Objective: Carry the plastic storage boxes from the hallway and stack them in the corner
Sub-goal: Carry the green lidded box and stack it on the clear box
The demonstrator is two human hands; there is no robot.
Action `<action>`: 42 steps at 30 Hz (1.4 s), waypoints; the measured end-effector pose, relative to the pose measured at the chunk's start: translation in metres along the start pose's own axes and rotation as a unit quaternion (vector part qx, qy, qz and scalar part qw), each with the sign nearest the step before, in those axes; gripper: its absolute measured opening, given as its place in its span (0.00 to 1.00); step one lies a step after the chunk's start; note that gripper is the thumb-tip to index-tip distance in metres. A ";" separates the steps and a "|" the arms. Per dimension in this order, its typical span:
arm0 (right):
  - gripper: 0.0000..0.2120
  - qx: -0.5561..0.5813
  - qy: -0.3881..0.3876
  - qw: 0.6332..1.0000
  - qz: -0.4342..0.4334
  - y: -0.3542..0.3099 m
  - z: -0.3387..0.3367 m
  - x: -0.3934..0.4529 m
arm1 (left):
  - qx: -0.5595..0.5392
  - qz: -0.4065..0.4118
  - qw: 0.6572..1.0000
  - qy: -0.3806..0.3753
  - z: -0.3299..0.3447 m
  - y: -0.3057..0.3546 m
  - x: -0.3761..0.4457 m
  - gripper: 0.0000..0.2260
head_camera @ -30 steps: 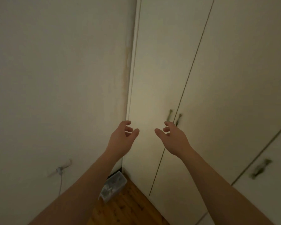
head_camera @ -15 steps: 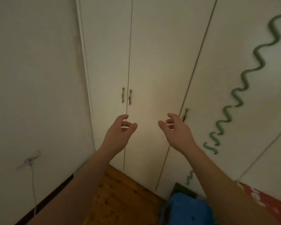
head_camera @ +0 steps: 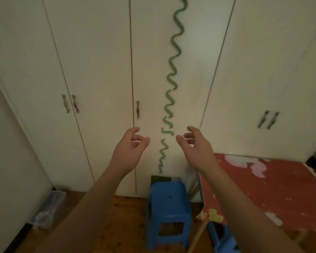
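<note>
A clear plastic storage box (head_camera: 49,209) lies on the wooden floor in the corner at the lower left, between the wall and the wardrobe. My left hand (head_camera: 130,148) and my right hand (head_camera: 195,147) are both raised in front of me, well above and to the right of the box. The fingers of each hand are curled loosely apart and hold nothing. The two hands face each other about a hand's width apart.
White wardrobe doors (head_camera: 98,70) fill the view ahead, with a green wavy strip (head_camera: 173,73) down one door. A blue plastic stool (head_camera: 169,214) stands on the floor below my hands. A table under a red cloth (head_camera: 266,189) is at the right, with another blue stool (head_camera: 223,238) beneath it.
The view has swung to the right, away from the corner; the stool and red table have come into sight. My hands stay raised and empty in the same pose.
</note>
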State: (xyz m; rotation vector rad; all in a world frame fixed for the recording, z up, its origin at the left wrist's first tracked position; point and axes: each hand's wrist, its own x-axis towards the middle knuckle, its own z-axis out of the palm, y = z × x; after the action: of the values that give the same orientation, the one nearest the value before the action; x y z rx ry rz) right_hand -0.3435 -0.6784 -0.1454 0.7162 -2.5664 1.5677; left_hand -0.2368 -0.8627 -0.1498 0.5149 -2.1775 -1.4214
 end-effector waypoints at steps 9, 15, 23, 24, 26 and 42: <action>0.28 -0.031 0.115 0.990 0.080 0.027 -0.089 -0.120 | -0.045 0.034 0.991 -0.124 0.069 0.030 -0.077 0.22; 0.28 -0.084 0.179 0.974 0.111 0.045 -0.145 -0.195 | -0.061 0.060 0.978 -0.193 0.131 0.056 -0.133 0.21; 0.30 -0.118 0.258 0.943 0.173 0.089 -0.242 -0.280 | -0.068 0.110 0.946 -0.296 0.228 0.103 -0.202 0.23; 0.30 -0.121 0.269 0.939 0.179 0.096 -0.256 -0.289 | -0.067 0.118 0.941 -0.309 0.242 0.111 -0.211 0.23; 0.30 -0.125 0.282 0.932 0.191 0.110 -0.287 -0.308 | -0.066 0.127 0.934 -0.327 0.273 0.124 -0.231 0.23; 0.30 -0.138 0.336 0.897 0.252 0.225 -0.528 -0.409 | -0.085 0.128 0.899 -0.410 0.517 0.215 -0.368 0.23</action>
State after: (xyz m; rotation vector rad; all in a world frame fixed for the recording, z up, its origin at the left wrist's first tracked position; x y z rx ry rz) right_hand -0.1730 0.0038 -0.1897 -0.4902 -2.4083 1.1822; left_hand -0.2501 -0.1946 -0.1983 -0.5319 -2.5418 -1.8563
